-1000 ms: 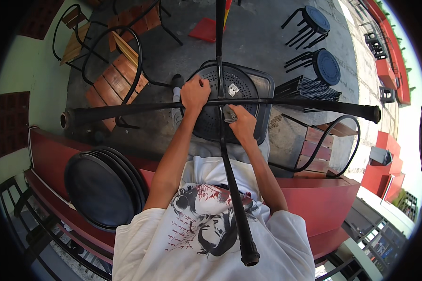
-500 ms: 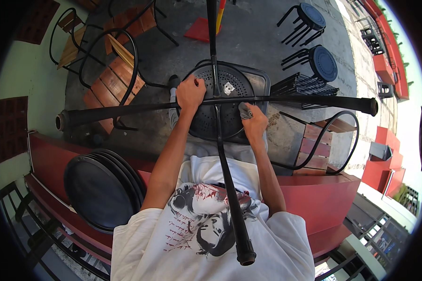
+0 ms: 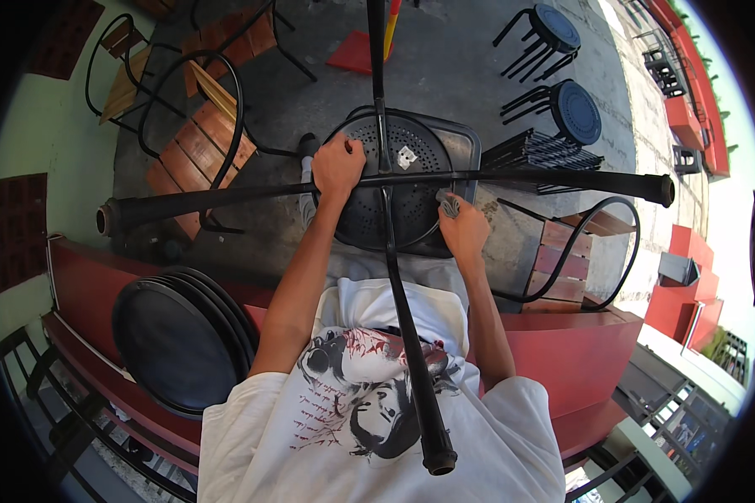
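A black cross-shaped metal frame (image 3: 401, 285) with four long tubular arms lies before me, one arm reaching over my shirt. Under its crossing is a round black perforated seat (image 3: 369, 220), with a small white patch (image 3: 406, 157) on it. A dark rounded-square surface (image 3: 468, 138) shows behind that seat. My left hand (image 3: 338, 166) is closed in a fist over the seat's left side, its wrist across the frame's left arm; what its fingers hold is hidden. My right hand (image 3: 466, 226) pinches a grey cloth (image 3: 448, 204) just below the frame's right arm.
Wood-slatted chairs (image 3: 200, 147) stand at the left, another slatted chair (image 3: 559, 260) at the right. Round-topped stools (image 3: 575, 113) lie tipped at the far right. Round black discs (image 3: 176, 344) lean on a red ledge (image 3: 562, 360). A red dustpan (image 3: 350, 52) is farther off.
My right hand and the cloth have shifted slightly right and toward me. My left hand stays in nearly the same place, and the frame has not visibly moved.
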`<state>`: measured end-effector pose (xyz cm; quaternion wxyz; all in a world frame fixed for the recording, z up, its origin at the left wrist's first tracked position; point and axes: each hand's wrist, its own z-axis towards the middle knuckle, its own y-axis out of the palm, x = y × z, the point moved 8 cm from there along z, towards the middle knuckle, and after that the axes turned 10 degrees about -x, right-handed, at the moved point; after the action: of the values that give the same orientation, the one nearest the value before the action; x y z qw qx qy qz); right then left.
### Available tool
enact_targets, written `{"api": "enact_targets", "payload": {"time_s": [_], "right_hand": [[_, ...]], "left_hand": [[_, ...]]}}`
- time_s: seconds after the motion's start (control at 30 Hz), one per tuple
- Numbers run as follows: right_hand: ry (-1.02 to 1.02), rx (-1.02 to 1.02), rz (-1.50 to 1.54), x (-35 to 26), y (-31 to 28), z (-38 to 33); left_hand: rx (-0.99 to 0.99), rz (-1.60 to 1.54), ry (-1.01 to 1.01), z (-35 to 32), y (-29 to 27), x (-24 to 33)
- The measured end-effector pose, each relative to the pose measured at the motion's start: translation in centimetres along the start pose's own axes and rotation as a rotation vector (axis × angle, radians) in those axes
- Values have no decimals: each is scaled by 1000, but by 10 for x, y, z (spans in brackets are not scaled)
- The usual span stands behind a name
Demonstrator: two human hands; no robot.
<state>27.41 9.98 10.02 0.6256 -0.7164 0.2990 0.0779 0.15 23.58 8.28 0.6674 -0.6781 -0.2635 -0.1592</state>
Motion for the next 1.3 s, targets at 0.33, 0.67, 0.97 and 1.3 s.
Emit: {"api": "enact_targets", "payload": {"time_s": [0.33,0.67,0.97,1.3], "right_hand": [[-89,-58,-82,-8,-5,19],[39,-5,-63,10,-11,17],[31,26,51,-1,-2,15],[26,9,24,-2,-3,14]], "left_hand": [[-13,-6,19,0,1,0],[-23,-15,46,-1,6,12],[-13,32,10,1,1,-4],[-11,32,5,-1,-1,1]]}}
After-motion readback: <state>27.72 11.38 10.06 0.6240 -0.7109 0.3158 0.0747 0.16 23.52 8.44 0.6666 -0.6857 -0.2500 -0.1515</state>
